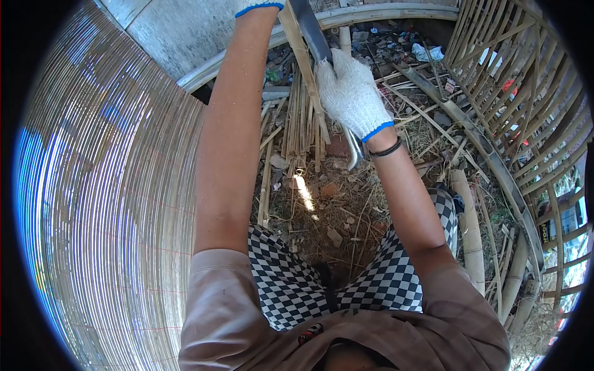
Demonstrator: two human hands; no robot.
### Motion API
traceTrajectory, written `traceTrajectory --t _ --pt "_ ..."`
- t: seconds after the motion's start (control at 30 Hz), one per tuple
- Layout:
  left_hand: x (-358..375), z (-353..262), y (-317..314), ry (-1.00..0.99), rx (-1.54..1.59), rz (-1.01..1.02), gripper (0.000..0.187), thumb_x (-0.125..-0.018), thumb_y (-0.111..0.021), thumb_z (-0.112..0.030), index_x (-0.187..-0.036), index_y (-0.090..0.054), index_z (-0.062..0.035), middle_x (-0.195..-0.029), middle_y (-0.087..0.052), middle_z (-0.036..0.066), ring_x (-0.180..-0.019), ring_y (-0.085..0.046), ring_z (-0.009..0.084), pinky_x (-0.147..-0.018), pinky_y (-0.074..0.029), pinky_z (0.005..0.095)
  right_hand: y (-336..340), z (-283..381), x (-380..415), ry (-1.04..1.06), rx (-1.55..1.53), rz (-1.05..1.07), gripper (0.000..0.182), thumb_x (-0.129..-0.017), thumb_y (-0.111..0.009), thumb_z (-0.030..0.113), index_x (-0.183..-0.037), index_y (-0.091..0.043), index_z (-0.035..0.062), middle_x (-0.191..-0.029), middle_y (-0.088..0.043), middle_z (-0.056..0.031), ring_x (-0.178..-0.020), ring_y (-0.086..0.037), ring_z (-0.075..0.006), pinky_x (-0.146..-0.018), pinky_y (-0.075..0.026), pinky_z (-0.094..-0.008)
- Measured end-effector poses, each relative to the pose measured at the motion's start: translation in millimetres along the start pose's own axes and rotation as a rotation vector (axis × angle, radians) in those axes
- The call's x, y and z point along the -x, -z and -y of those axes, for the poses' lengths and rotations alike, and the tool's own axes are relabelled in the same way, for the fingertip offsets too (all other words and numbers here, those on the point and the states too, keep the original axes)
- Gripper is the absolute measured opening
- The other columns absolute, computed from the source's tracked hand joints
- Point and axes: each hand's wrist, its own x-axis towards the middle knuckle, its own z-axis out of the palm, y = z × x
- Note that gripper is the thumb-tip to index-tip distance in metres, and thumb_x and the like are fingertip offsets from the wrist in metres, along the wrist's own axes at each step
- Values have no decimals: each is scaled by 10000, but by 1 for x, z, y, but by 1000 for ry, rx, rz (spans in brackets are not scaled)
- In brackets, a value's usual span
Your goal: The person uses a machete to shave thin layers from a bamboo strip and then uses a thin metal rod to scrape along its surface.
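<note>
My right hand [354,89], in a white knit glove with a blue cuff, is closed around a long tool that looks like a machete [311,31]. Its dark, flat blade runs up past the top edge, and a curved, shiny end [354,154] shows below the hand. Just left of the blade, a split bamboo strip [303,59] slants down towards the ground. My left hand [258,5] reaches beyond the top edge; only its glove cuff shows, so its fingers and anything in them are hidden.
Thin bamboo slats [300,133] lie bundled on the littered ground below my hands. A slatted blind [130,204] hangs at the left, and a woven bamboo lattice [526,80] curves along the right. Bamboo poles [468,229] lie beside my right leg. A pale panel [173,34] stands ahead.
</note>
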Motion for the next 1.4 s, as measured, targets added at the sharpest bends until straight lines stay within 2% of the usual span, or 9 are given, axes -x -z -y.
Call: traceTrajectory --t 0.17,0.2,0.47,0.53,0.73,0.87,1.23,1.33,1.4 --pt "-2 -17 9 158 97 115 254 -1012 -426 -172 -1048 -609 1 -986 -624 283 -950 -609 468 -833 -478 529 -24 -44 -6 -162 64 134 254 -975 -562 195 -1007 -655 -39 -795 -693 -271 -730 -702 -451 -695 -564 -509" --pt "-3 -22 16 241 182 139 253 -1014 -426 -172 -1053 -604 4 -989 -621 286 -951 -609 470 -831 -477 529 -11 -47 -5 -402 -253 257 294 -944 -650 241 -1025 -672 -41 -763 -701 -188 -664 -715 -332 -676 -573 -454" --pt "2 -34 13 131 308 60 306 -1048 -407 -213 -1026 -595 28 -966 -616 301 -941 -608 477 -833 -466 526 -2 -48 -18 -207 -551 -41 282 -856 -869 227 -951 -695 27 -628 -580 24 -515 -490 -46 -468 -402 -254" --pt "-1 -47 12 315 519 133 298 -1051 -408 -208 -1034 -593 26 -978 -616 296 -953 -603 477 -839 -464 525 -3 -52 -18 -220 -574 -20 265 -865 -859 223 -956 -712 23 -630 -584 25 -525 -496 -42 -466 -396 -251" --pt "1 -67 18 284 501 154 283 -1056 -394 -185 -1056 -584 24 -1025 -612 285 -984 -591 477 -851 -464 534 0 -55 -22 -188 -459 -151 225 -848 -799 198 -921 -757 -10 -763 -725 -31 -700 -615 -60 -651 -514 -276" --pt "3 -59 4 23 353 111 225 -1030 -422 -140 -1067 -570 26 -1018 -606 287 -966 -602 468 -851 -483 524 1 -59 -24 -126 -509 -186 188 -880 -752 172 -919 -750 -12 -768 -720 -26 -708 -611 -50 -660 -513 -272" --pt "1 -62 -14 -167 174 -2 235 -1029 -470 -204 -1051 -559 12 -910 -627 263 -824 -658 410 -718 -531 493 10 -52 -17 -283 -917 88 116 -983 -654 123 -929 -621 26 -627 -531 -6 -476 -491 -109 -435 -394 -285" --pt "-20 -106 39 796 998 453 338 -1071 -446 -323 -1036 -568 -10 -721 -617 209 -595 -661 323 -550 -520 449 10 -56 -17 -281 -889 89 100 -1002 -647 139 -955 -609 59 -642 -522 5 -486 -467 -102 -447 -387 -272" --pt "-15 -99 14 695 990 415 394 -1085 -418 -374 -1007 -575 -21 -635 -588 173 -485 -620 263 -472 -490 415 12 -62 -16 -270 -988 88 122 -1009 -639 154 -955 -612 48 -631 -516 7 -476 -480 -101 -437 -391 -271"
